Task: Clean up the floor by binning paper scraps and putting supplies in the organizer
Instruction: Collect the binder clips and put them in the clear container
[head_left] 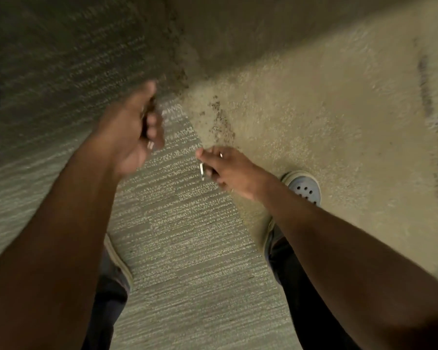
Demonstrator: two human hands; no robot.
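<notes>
Basically head view only, and it's motion-blurred. Both hands are out over the carpet floor [187, 236]. Left hand [134, 130] has its fingers curled around something small and dark with a silvery bit showing at the bottom, possibly a clip, too smeared to tell. Right hand [225, 170] pinches a thin silvery metal piece [201, 170] between thumb and fingers; looks like a paper clip, hanging down from the fingertips. A ring [221, 155] sits on one right finger. The two hands are near each other but apart. Below them: grey ribbed carpet meeting a tan speckled patch [314, 109]. A pale perforated shoe [304, 188] stands on the tan part, just beside the right wrist.
</notes>
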